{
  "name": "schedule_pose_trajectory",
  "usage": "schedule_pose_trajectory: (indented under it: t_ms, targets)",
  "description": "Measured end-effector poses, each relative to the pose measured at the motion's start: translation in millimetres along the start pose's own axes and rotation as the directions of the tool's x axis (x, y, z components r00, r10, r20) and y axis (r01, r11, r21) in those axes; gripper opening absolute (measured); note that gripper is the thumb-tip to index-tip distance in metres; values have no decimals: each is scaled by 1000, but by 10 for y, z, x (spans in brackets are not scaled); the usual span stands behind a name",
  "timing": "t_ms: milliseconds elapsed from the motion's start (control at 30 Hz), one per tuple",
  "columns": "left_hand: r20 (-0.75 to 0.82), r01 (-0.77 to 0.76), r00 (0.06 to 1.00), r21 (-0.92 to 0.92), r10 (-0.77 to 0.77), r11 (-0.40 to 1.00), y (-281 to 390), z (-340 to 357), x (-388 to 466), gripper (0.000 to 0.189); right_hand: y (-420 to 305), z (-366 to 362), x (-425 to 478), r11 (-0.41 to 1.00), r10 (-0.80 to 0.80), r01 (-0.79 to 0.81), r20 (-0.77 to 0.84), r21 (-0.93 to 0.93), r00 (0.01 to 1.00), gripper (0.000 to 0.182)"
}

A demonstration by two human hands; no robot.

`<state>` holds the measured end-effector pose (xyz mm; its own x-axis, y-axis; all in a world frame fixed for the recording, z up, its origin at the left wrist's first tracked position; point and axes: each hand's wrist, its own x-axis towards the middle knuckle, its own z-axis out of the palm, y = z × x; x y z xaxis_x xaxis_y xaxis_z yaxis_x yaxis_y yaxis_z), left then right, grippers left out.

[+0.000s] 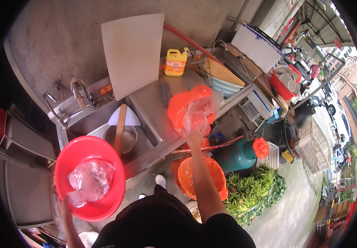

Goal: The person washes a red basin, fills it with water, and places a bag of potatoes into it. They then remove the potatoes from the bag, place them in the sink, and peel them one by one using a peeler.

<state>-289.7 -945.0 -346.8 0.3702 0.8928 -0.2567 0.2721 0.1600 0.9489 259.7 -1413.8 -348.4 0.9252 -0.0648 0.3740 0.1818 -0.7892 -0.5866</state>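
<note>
My left hand (63,207) grips the near left rim of a red plastic basin (121,178). Inside the basin lies a clear plastic bag (90,179) with pale pinkish contents that I cannot make out. The basin is tilted towards me beside a stainless steel sink (149,136). Over the steel counter's front edge, my right hand (195,134) holds the gathered clear plastic (201,113) at an orange-red plastic bag (181,104). What the orange-red bag contains is hidden.
The sink holds a metal pot (129,139) and a wooden-handled tool (121,124). A yellow detergent jug (175,63) and stacked plastic baskets (225,85) stand behind. Below are an orange-lined bucket (187,176), a green gas cylinder (235,154) and leafy greens (253,189).
</note>
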Motion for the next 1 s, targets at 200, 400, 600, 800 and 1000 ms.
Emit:
schedule_pose_trajectory:
  t_ms: [200, 400, 600, 800, 1000]
  targets:
    - [-26, 61, 998, 25, -61, 998, 23, -9, -34, 31, -373, 193, 1133, 975, 4, -8, -18, -223, 1000, 119]
    - [-122, 86, 989, 67, -77, 994, -170, -249, -80, 36, -324, 681, 1747, 978, 208, -173, 478, -117, 854, 96]
    - [-258, 40, 966, 37, -29, 999, -109, 32, -208, 32, 325, 1092, 2256, 823, 290, -473, 483, 315, 826, 45]
    - [-230, 46, 973, 78, -27, 996, -355, -232, -186, 34, -560, 501, 3128, 25, 117, -444, 439, 896, 891, 21]
    - [-243, 62, 969, 72, -43, 995, -355, -254, -233, 34, -931, 817, 3874, 177, 103, -320, 306, 931, 946, 31]
